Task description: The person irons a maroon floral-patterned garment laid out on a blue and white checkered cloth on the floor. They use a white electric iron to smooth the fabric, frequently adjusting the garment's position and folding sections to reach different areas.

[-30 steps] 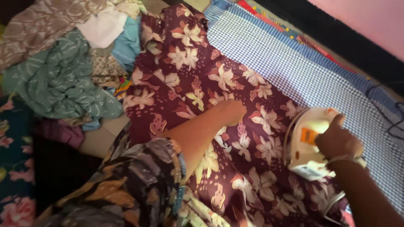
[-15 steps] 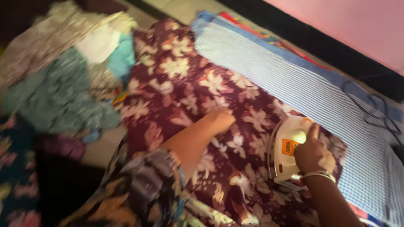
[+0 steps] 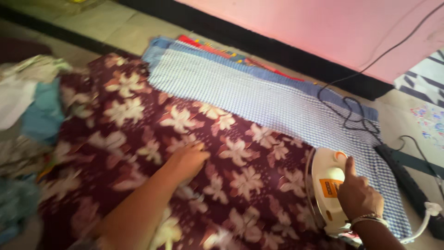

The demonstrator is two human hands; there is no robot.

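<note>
Right hand grips the white iron, thumb raised; left hand presses flat on maroon floral cloth.

Orange rectangular label on the white iron

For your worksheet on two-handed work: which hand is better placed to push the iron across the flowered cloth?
Right. The right hand already grips the iron, while the left hand lies flat on the flowered cloth, holding it down.

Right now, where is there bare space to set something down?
Free: the tiled floor between the checked cloth and the dark wall base. Crowded: the clothes pile at left, and cords beside the iron.
</note>
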